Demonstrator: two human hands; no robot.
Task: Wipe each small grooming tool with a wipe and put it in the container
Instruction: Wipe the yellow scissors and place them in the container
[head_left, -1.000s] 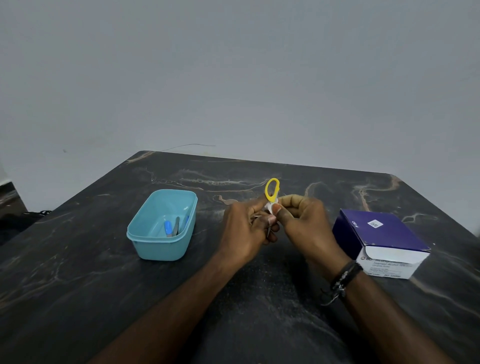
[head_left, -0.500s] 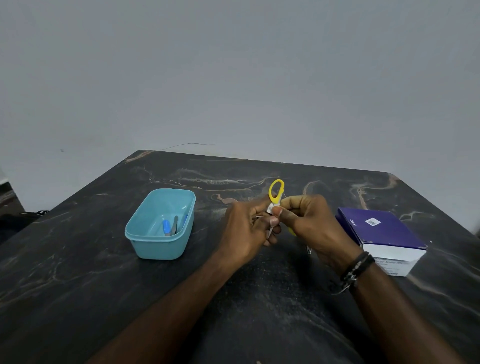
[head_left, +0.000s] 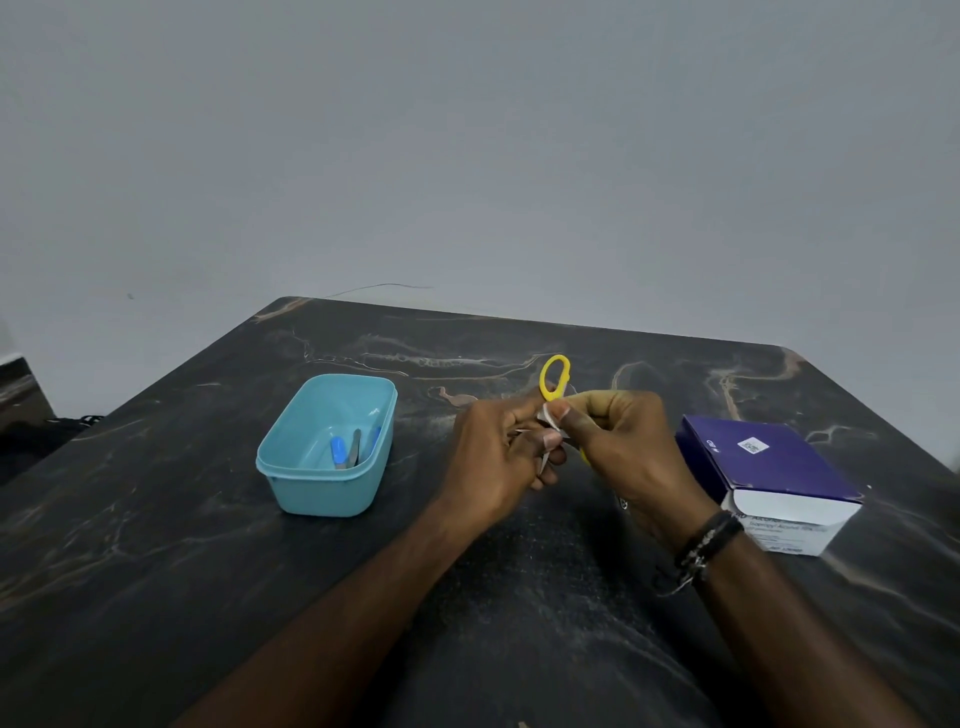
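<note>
Small scissors with yellow handles (head_left: 554, 377) are held upright above the table's middle, one handle loop sticking up over my fingers. My left hand (head_left: 496, 457) grips the blade end, whose metal tip pokes out below. My right hand (head_left: 623, 447) pinches a small white wipe (head_left: 549, 418) against the scissors just under the loop. A light blue plastic container (head_left: 291, 467) stands to the left of my hands. Inside it lie a blue-handled tool (head_left: 337, 451) and a grey metal tool (head_left: 355, 448).
A purple and white box of wipes (head_left: 769, 467) sits to the right of my right hand. The dark marbled table (head_left: 156, 545) ends at a grey wall behind. A dark bracelet is on my right wrist.
My right hand has shifted slightly along the scissors with the wipe. The scissors stay upright between both hands.
</note>
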